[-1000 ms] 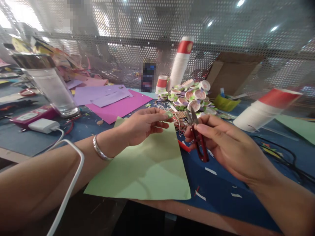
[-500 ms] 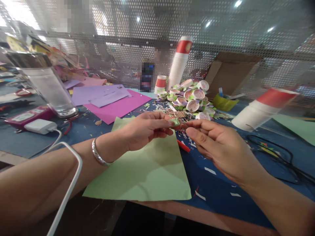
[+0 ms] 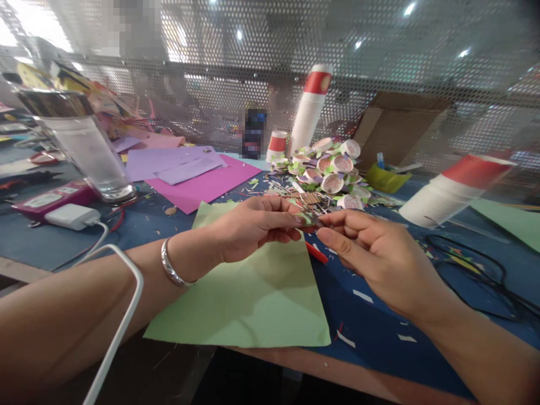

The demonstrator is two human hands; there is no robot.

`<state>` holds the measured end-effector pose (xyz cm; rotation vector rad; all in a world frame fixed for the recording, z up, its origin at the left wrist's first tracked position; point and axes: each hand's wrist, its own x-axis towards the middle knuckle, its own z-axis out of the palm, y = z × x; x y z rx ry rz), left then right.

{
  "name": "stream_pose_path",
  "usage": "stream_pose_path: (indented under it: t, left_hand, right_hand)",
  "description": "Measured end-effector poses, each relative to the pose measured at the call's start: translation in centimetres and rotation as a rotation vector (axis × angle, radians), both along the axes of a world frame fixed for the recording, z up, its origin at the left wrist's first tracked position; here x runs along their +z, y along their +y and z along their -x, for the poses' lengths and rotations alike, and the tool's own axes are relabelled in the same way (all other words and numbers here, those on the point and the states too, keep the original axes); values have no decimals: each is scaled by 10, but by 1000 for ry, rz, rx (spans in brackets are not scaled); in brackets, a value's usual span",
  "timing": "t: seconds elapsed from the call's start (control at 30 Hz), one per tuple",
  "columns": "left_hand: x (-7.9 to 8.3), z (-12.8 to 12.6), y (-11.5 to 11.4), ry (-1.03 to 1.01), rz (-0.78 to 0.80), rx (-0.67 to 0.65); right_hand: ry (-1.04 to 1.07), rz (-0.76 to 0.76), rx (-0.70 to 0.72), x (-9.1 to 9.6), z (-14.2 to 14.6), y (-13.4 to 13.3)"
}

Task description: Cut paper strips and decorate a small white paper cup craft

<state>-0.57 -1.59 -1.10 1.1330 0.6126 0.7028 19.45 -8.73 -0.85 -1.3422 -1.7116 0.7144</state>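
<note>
Over the sheet of green paper (image 3: 253,304), my left hand (image 3: 261,222) pinches a small piece of green paper (image 3: 304,217) between thumb and fingers. My right hand (image 3: 367,253) faces it from the right, its thumb and fingertips closed together close to the green piece. A small dark, thin thing shows between the fingertips of the two hands; its kind is too blurred to tell. Just below the fingertips a red object (image 3: 316,252) lies beside the green sheet. Beyond the hands stands a pile of cut-off paper cup bottoms (image 3: 332,169) with green and purple bits.
A stack of paper cups (image 3: 310,112) leans behind the pile, and tilted cups (image 3: 451,188) stand right. A glass bottle (image 3: 90,152), a white charger (image 3: 72,216) and purple sheets (image 3: 177,163) are left. A white cable (image 3: 120,326) crosses my left forearm. Black cable (image 3: 476,275) lies right.
Both hands shift slightly in the view, and the fingertips come closer together at the small green piece. The green piece looks turned and is more covered by the fingers now.
</note>
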Motion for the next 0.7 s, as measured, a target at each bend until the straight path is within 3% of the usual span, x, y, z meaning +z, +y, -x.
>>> stream_pose_path:
  t: [0.7]
  left_hand:
    - [2,1,2,78,47,31]
  right_hand:
    - [-62,-9,50,4,1,-2]
